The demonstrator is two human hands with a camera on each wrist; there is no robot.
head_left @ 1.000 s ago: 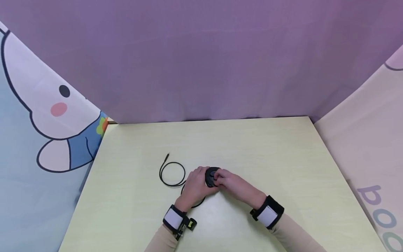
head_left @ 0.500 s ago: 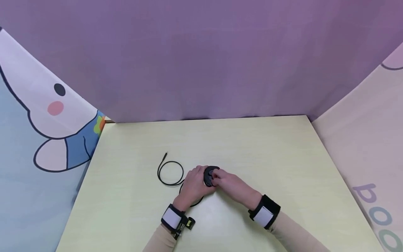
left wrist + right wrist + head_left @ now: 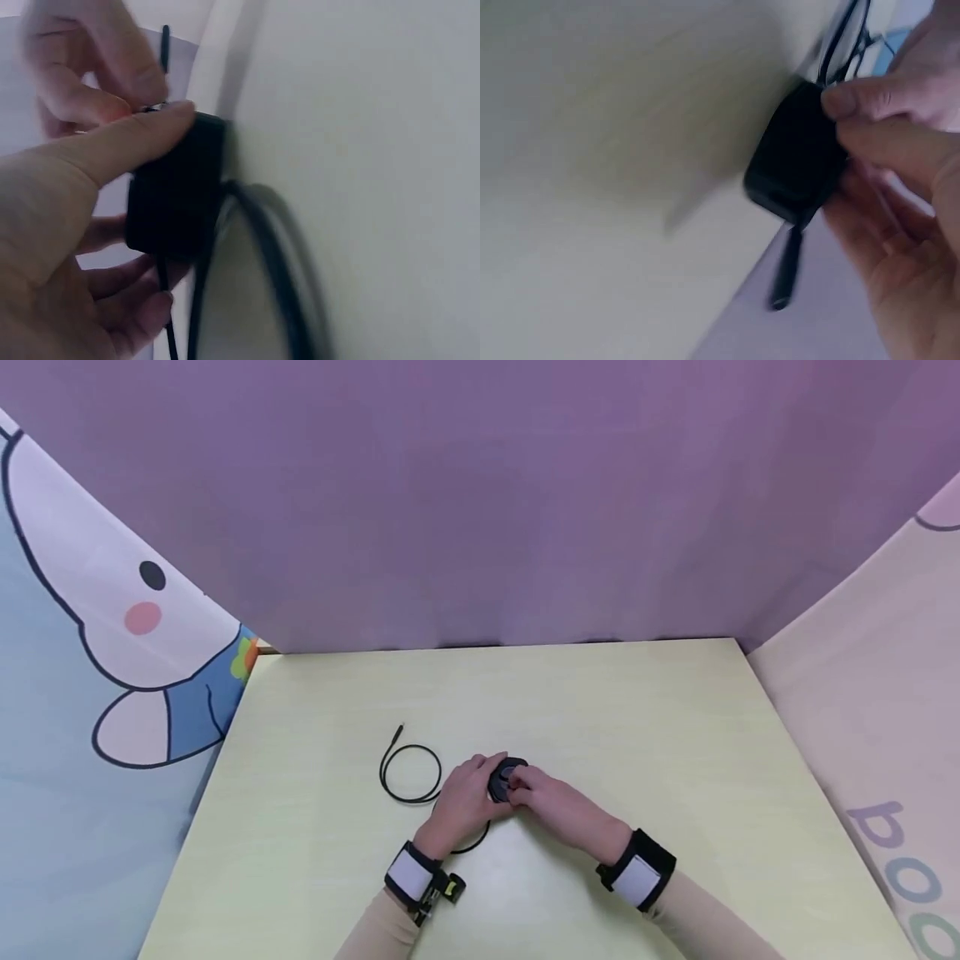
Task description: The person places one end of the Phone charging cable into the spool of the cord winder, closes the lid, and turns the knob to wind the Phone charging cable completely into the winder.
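Note:
A small black rounded box (image 3: 498, 789) with a round dark disc on its upper face is held between both hands, low at the middle of the table. My left hand (image 3: 467, 802) grips its side; in the left wrist view the thumb lies over the edge of the box (image 3: 176, 199) and the fingers curl beneath. My right hand (image 3: 558, 806) has curled fingers pinching at the disc side. What lies between those fingertips is hidden. A short dark stub (image 3: 786, 274) sticks out from one end of the box in the right wrist view.
A thin black cable (image 3: 412, 802) lies in a loop left of the hands, its plug (image 3: 397, 735) pointing away. More cable (image 3: 274, 255) arches beside the box. The pale table (image 3: 600, 702) meets a purple cloth wall (image 3: 480, 527) behind and printed cloths at both sides.
Both hands stay at the same spot. The left fingers have shifted slightly along the far edge of the box, and the box looks slightly turned. The cable loop lies as before.

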